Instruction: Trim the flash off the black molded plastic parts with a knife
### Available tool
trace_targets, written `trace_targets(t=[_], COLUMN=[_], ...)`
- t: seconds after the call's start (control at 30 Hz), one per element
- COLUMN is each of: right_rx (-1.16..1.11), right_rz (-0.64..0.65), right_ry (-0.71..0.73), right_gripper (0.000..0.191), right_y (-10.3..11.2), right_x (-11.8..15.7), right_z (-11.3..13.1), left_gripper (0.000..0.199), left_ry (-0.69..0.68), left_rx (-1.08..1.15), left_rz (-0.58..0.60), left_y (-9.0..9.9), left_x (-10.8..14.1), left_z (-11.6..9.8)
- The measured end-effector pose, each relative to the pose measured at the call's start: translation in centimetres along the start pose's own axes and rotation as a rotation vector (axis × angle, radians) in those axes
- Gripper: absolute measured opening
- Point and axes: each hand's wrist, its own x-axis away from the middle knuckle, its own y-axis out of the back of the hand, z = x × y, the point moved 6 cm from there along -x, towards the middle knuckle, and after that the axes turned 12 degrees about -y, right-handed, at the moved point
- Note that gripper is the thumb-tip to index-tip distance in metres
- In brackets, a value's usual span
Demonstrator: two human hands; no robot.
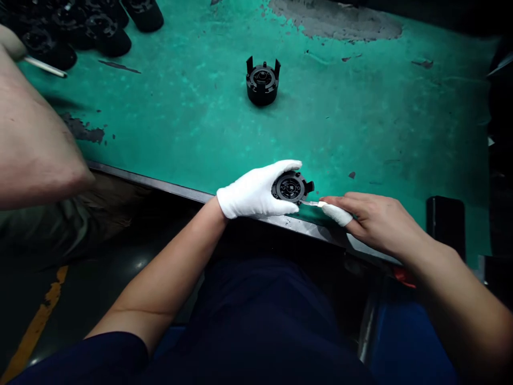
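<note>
My left hand [258, 191], in a white glove, is closed round a round black plastic part [290, 187] near the table's front edge. Its thumb and fingers span the rim, and an upright tab shows on the part's right side. My right hand [372, 216] is bare apart from a white cover on the thumb. Between thumb and forefinger it pinches a small thin blade [310, 203], whose tip meets the lower right rim of the part. The blade's handle is hidden in the hand. Farther back on the table stands a similar black part [262, 85] with upright prongs.
Several black cylindrical parts [106, 35] stand at the back left of the green table [180, 107]. At the left edge, another person's arm [36, 133] reaches in, a pale stick [46, 67] by the hand. A black box-like object [445, 222] lies at the right.
</note>
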Motion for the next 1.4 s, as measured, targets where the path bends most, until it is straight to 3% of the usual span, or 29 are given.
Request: trace_targets(t=[0.13,0.27,0.4,0.53,0.7,0.8,0.97,1.13,1.4], right_rx=[0.050,0.071,0.013,-0.140,-0.252,-0.221,-0.328,-0.261,-0.237], right_rz=[-0.030,-0.127,-0.146,-0.197,-0.125,-0.082,0.072,-0.071,-0.115], right_ry=[0.041,-0.063,-0.098,-0.173,-0.105,-0.145,-0.091,-0.118,-0.113], right_gripper=[0.043,0.038,0.034,0.033,0.042,0.045,0.042,0.042,0.041], right_y=[0.4,0.7,0.2,-0.2,-1.1,-1.3,-1.7,-1.3,-1.2], right_x=[-1.2,-1.6,-0.6,1.6,3.6,3.4,2.7,2.9,2.5], right_z=[0.2,0.4,0.7,0.8,3.1,3.7,4.2,3.6,4.2], left_gripper=[0.087,0.083,0.078,0.082,0.089,0.090,0.094,0.090,0.090], left_ry=[-0.030,-0.006,0.009,0.063,0.129,0.120,0.134,0.118,0.126], left_rx=[0.052,0.060,0.058,0.066,0.028,0.016,0.012,0.024,0.030], left_rz=[0.034,0.002,-0.052,-0.204,-0.407,-0.403,-0.386,-0.381,-0.392], left_y=[0.1,0.0,-0.3,-1.5,-3.0,-3.3,-3.0,-3.1,-3.1], left_x=[-0.3,-0.3,-0.1,1.0,2.5,2.5,2.3,2.3,2.3], left_z=[0.4,0.6,0.1,-0.8,-1.5,-1.6,-1.4,-1.4,-1.3])
